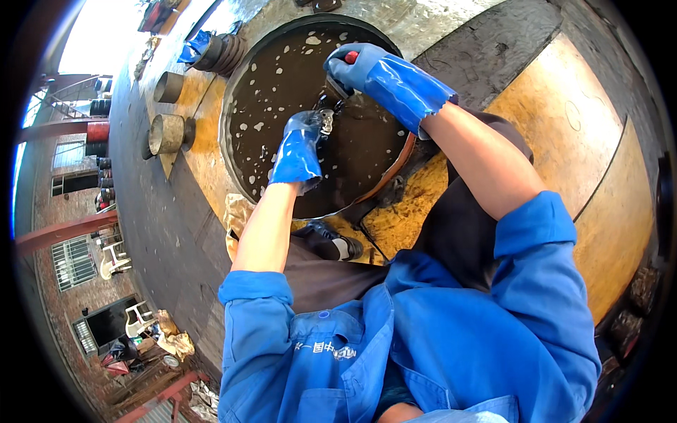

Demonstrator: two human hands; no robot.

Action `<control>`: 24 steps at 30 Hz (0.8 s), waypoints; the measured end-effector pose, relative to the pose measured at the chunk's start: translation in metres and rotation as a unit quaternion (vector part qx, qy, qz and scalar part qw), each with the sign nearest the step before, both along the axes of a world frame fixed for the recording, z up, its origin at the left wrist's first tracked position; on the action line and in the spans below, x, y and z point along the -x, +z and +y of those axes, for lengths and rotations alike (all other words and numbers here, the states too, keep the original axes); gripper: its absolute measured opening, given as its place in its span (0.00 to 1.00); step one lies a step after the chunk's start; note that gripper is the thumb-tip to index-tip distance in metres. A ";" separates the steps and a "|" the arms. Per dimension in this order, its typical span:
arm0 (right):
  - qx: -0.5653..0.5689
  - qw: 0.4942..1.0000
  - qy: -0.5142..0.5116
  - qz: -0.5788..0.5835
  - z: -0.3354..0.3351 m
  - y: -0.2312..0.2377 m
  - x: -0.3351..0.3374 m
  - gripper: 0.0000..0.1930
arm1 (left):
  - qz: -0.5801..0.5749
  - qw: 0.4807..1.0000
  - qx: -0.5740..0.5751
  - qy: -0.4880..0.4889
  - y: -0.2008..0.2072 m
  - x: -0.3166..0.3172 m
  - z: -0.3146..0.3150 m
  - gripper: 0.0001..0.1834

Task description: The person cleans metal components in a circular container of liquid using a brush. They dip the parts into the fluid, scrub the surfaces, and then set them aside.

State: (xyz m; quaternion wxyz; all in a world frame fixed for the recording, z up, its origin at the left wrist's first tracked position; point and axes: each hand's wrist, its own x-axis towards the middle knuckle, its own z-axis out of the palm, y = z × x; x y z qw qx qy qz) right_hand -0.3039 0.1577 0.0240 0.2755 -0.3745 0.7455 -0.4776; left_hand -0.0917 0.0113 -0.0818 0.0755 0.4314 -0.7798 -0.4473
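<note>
A large round tub (404, 161) holds dark brown liquid with pale foam flecks on top. Both my hands wear blue rubber gloves and are over this liquid. My left hand (300, 144) is closed around a small, wet, shiny metal part (327, 121) near the tub's middle. Above and to the right of it, my right hand (367, 69) grips a tool whose red handle end (351, 57) sticks out by the thumb. The tool's greyish working end (338, 87) points down toward the metal part; its kind is mostly hidden by the glove.
Left of the tub stand two short metal cylinders (166, 134) and a dark ribbed stack (229, 55) with blue plastic beside it. Worn yellowish plates (557, 106) cover the floor at right. My shoe (352, 247) is close to the tub's near edge. White chairs (113, 259) stand far left.
</note>
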 end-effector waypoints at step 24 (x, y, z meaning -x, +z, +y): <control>0.000 0.981 0.070 -0.183 -0.032 -0.041 -0.072 0.13 | -0.041 0.995 -0.085 0.041 0.040 -0.082 -0.006 0.15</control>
